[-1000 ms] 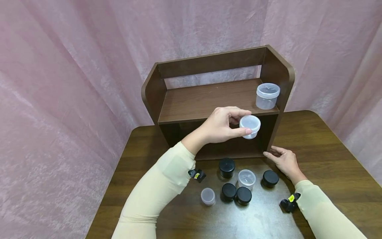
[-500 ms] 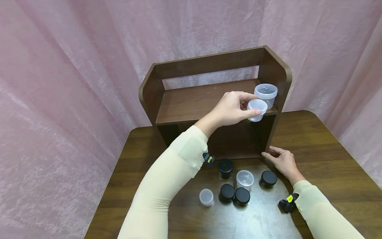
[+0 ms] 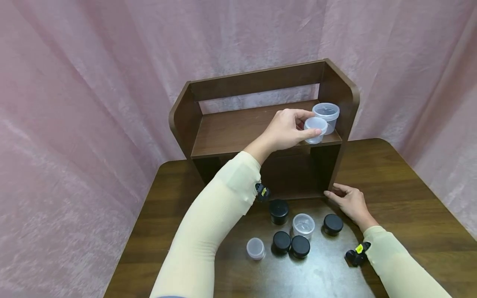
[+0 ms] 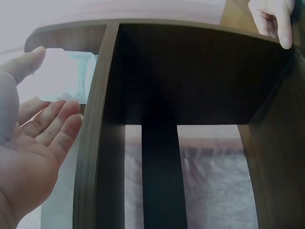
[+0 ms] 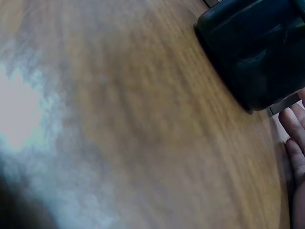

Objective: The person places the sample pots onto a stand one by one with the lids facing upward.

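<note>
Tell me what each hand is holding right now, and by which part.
The left hand pinches a small clear lidded jar by its rim and side, at the shelf. The right hand holds nothing; it rests against the shelf's lower corner.

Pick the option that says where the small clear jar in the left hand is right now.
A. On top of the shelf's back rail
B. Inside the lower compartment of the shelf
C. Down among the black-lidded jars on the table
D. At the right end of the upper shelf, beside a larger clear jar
D: the left hand grips the small clear jar at the upper shelf's right end, beside the larger clear jar.
</note>
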Demonstrator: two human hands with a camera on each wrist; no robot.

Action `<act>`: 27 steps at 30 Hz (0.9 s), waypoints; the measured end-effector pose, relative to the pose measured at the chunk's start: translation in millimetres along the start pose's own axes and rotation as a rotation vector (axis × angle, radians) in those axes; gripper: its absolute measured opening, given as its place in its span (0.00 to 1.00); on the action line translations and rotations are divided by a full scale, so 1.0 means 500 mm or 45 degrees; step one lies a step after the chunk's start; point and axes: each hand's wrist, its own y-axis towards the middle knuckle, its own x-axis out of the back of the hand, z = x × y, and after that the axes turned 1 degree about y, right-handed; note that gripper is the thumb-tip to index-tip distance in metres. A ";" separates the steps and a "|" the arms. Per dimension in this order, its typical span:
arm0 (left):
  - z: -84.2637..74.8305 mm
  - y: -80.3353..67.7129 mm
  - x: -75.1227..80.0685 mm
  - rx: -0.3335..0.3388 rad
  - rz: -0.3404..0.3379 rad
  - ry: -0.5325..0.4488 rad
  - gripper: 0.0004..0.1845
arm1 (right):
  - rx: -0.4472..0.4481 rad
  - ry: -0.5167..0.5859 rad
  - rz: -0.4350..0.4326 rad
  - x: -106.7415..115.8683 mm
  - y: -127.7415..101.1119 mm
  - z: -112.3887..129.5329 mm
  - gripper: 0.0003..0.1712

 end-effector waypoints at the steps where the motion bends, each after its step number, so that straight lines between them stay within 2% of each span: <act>1: 0.003 0.002 0.002 0.014 0.000 -0.001 0.28 | 0.001 0.003 0.002 -0.001 0.000 0.000 0.34; 13: 0.040 0.020 0.024 0.085 -0.088 0.041 0.29 | -0.013 0.031 0.021 -0.006 -0.003 0.001 0.36; 19: 0.057 0.023 0.032 0.168 -0.150 0.048 0.28 | -0.011 0.029 0.020 -0.007 -0.002 0.003 0.36; 23: 0.068 0.028 0.034 0.227 -0.201 0.058 0.28 | -0.012 0.036 0.034 -0.005 -0.001 0.005 0.37; 27: 0.076 0.028 0.028 0.228 -0.220 0.043 0.28 | -0.017 0.037 0.043 -0.006 -0.003 0.007 0.36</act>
